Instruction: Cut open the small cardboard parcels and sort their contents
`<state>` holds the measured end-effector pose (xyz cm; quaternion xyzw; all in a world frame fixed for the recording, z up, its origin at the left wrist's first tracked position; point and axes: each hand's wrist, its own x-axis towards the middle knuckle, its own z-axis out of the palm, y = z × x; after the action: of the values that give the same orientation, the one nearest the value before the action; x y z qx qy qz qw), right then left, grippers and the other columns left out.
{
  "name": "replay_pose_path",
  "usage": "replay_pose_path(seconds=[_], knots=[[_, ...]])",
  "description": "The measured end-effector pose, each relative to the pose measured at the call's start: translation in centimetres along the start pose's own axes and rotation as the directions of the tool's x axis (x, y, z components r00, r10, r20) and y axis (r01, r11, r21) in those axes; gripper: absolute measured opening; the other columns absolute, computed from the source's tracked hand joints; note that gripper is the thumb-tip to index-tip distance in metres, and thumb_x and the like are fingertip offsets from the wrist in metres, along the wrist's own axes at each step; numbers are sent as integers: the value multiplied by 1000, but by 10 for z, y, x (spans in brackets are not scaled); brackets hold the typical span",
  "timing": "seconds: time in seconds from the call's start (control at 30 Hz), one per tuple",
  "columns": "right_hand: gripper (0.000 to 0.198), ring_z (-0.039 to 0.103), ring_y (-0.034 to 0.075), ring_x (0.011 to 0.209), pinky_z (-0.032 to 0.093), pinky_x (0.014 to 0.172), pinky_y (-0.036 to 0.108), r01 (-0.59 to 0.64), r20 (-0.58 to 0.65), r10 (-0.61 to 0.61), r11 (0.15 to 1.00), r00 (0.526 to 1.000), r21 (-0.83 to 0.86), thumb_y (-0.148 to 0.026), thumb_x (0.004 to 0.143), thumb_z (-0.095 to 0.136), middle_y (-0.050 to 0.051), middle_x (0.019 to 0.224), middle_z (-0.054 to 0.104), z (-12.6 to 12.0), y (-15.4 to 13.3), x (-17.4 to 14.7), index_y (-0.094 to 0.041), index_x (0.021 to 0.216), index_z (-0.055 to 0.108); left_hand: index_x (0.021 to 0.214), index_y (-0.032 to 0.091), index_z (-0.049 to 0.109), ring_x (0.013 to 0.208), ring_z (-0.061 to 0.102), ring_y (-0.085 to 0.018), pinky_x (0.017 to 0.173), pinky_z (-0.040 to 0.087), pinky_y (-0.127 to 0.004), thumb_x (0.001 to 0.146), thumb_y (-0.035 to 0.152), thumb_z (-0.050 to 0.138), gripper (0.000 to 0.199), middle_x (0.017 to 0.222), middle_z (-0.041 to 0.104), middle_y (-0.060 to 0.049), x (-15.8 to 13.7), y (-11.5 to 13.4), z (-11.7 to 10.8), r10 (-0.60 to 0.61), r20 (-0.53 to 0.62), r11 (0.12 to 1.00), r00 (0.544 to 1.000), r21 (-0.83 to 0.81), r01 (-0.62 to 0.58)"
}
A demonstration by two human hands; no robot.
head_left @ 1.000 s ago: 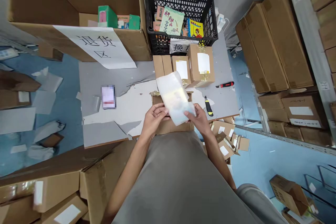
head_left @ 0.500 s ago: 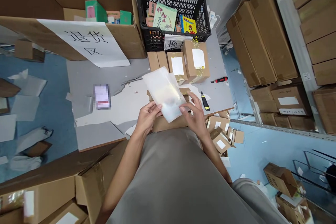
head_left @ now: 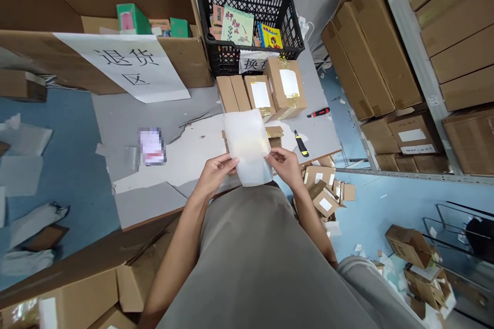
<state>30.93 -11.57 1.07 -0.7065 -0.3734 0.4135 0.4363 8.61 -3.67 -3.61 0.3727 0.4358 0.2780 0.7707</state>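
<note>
A translucent white foam pouch (head_left: 249,149) hangs between my two hands, above the table's front edge. My left hand (head_left: 216,172) pinches its left side between thumb and fingers. On the opposite side, my right hand (head_left: 284,164) pinches the right edge. What the pouch contains, if anything, cannot be made out. Behind it lies an opened cardboard box (head_left: 275,136), mostly covered by the pouch. A black and yellow box cutter (head_left: 301,144) rests to the right of my right hand, and a red and black one (head_left: 318,112) lies farther back.
Several closed cartons (head_left: 286,87) stand before a black crate (head_left: 249,20) of books. A large cardboard box (head_left: 185,56) with a paper sign is at the back left. Shelving (head_left: 428,82) with cartons rises at right. Opened boxes (head_left: 324,200) lie on the floor beside the table (head_left: 142,200).
The pouch has turned from tilted to nearly upright. My right hand has closed from spread fingers to a pinch on its edge. The camera view has shifted slightly.
</note>
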Motion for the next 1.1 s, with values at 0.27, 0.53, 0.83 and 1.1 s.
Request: replay_pose_path(seconds=[0.27, 0.53, 0.83, 1.1], knots=[[44, 52, 18, 68, 46, 62, 32, -34, -125, 28, 998, 992, -46, -69, 83, 84, 1, 78, 68, 6, 4, -19, -26, 85, 79, 85, 19, 82, 82, 73, -23, 73, 65, -33, 69, 71, 101, 58, 86, 82, -7, 7, 1, -12, 146, -62, 984, 987, 109, -138], [43, 60, 21, 76, 53, 73, 34, 10, -164, -7, 1000, 986, 18, -68, 86, 85, 2, 84, 68, 1, 1, -37, -27, 84, 75, 103, 21, 83, 91, 77, -24, 80, 62, -31, 83, 58, 88, 42, 99, 85, -8, 15, 33, 17, 419, -108, 881, 902, 289, -374], [54, 58, 17, 73, 52, 68, 30, 21, -124, 9, 970, 992, 242, -76, 81, 90, -1, 79, 67, -35, 3, -13, -24, 85, 73, 104, 17, 88, 97, 77, -29, 82, 62, -34, 86, 76, 86, 61, 103, 86, -12, 29, 46, 43, 351, 37, 871, 936, 353, -341], [55, 58, 12, 66, 51, 60, 25, -17, -121, 102, 830, 988, 558, -71, 80, 97, -4, 74, 65, -70, 14, 23, -24, 89, 71, 123, 14, 81, 95, 83, -27, 84, 72, -40, 88, 87, 79, 81, 121, 86, -18, 26, 20, 81, 154, -130, 986, 980, 85, -144]])
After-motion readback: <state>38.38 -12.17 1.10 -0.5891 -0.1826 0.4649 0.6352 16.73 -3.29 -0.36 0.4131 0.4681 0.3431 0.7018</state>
